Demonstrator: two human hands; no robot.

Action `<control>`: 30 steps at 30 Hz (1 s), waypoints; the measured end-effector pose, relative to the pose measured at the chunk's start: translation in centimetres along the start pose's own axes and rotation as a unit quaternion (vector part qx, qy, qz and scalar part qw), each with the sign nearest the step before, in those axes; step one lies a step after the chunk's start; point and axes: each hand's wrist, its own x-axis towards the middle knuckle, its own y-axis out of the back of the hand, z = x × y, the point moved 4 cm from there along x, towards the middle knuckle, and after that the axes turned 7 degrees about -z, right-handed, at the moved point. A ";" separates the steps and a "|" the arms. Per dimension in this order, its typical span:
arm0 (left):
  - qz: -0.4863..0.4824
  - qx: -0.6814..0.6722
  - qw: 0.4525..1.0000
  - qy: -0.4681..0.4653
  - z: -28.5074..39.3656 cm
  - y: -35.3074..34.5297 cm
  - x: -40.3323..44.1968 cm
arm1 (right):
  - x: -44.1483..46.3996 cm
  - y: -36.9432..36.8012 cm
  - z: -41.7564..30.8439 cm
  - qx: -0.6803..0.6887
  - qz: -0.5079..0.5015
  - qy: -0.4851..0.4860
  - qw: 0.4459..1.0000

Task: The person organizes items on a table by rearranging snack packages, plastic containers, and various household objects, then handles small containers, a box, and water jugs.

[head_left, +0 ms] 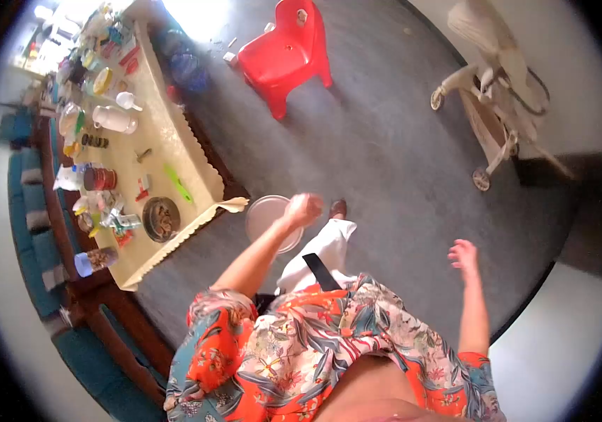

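My left hand point(304, 210) is stretched forward at the centre, its fingers blurred, and it overlaps the right edge of a round pale disc point(262, 219) low beside the table corner. Whether it touches the disc or holds anything cannot be made out. Out to the right, my right hand point(463, 254) hangs over the grey floor with its fingers apart and nothing in them. A shoe point(339, 209) and a white trouser leg point(325, 246) show below my left hand.
On the left, a table point(164, 151) with a cream cloth bears a round bowl point(162, 219), a green utensil point(177, 183), a white jug point(114, 119) and several jars. A red chair point(283, 53) stands ahead. A wheeled frame point(487, 105) is at the right. Teal cushions point(90, 366) line the left.
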 end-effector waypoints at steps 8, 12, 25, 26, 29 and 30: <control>0.092 -0.026 0.995 -0.004 8.0 12.1 17.9 | 7.8 1.6 3.8 -0.122 -0.195 -0.096 0.968; 0.113 -0.041 0.992 0.041 7.5 14.6 27.4 | 12.8 7.1 1.2 -0.332 -0.215 -0.118 0.911; 0.278 -0.130 0.905 0.294 4.2 30.9 44.2 | 45.4 4.6 -52.8 -0.293 -0.306 -0.040 0.905; 0.303 -0.113 0.893 0.313 3.9 32.7 45.6 | 45.3 2.0 -55.1 -0.309 -0.337 -0.035 0.889; 0.320 -0.114 0.873 0.349 1.6 37.9 50.6 | 47.2 -3.0 -58.2 -0.446 -0.416 -0.043 0.792; 0.319 -0.127 0.864 0.369 1.7 39.6 51.9 | 47.2 -4.0 -59.5 -0.490 -0.417 -0.038 0.765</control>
